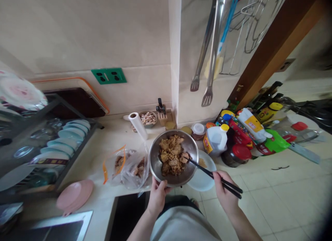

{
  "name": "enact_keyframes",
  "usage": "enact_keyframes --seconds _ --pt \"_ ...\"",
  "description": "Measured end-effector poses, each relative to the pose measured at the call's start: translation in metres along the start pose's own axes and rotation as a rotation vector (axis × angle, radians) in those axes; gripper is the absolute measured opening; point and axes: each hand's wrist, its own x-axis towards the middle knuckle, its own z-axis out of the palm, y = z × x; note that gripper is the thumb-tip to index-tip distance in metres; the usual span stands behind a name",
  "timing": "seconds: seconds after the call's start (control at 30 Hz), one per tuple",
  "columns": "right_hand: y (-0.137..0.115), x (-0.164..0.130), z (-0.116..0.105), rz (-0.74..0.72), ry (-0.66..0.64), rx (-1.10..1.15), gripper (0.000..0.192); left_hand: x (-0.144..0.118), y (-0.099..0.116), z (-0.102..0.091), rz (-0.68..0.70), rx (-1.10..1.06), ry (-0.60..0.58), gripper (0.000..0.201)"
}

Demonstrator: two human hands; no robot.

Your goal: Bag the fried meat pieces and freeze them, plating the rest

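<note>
My left hand [157, 195] grips the near rim of a metal bowl [156, 165] filled with brown coated meat pieces [171, 154], holding it tilted over the counter edge. My right hand [223, 193] holds black chopsticks [212, 174] whose tips reach into the bowl at its right side. A white plate [205, 183] lies under the bowl's right edge. Clear plastic bags [129, 167] with some food inside sit just left of the bowl.
A pink plate [75, 195] and a dish rack with blue plates [64, 140] are at the left. Bottles and jars [233, 137] crowd the right counter. A paper towel roll [138, 125], a bowl of garlic [147, 118] and hanging utensils [210, 51] line the wall.
</note>
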Motion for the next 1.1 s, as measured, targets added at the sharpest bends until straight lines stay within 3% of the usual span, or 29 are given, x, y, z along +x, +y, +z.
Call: enact_keyframes --seconds 0.23,0.43,0.57,0.63,0.73,0.9,1.1 --pt "0.012 -0.002 0.004 0.266 -0.027 0.217 0.033 0.003 -0.001 -0.003 -0.013 0.033 0.000 0.056" --pt "0.014 -0.004 -0.027 0.363 0.098 0.272 0.039 0.007 0.008 -0.007 -0.009 0.018 0.053 0.047" --pt "0.024 -0.002 -0.053 0.489 0.253 0.342 0.046 0.012 0.019 -0.011 0.027 0.024 0.089 0.048" --pt "0.034 -0.003 -0.057 0.555 0.303 0.378 0.049 0.013 0.023 -0.012 0.047 0.025 0.099 0.048" --pt "0.053 -0.007 -0.047 0.632 0.270 0.407 0.052 0.013 0.027 -0.014 0.061 0.025 0.117 0.048" --pt "0.069 -0.010 -0.031 0.629 0.151 0.355 0.054 0.011 0.026 -0.014 0.058 0.043 0.126 0.047" --pt "0.053 -0.003 -0.059 0.517 0.240 0.269 0.049 0.003 0.019 -0.009 0.028 0.032 0.127 0.050"
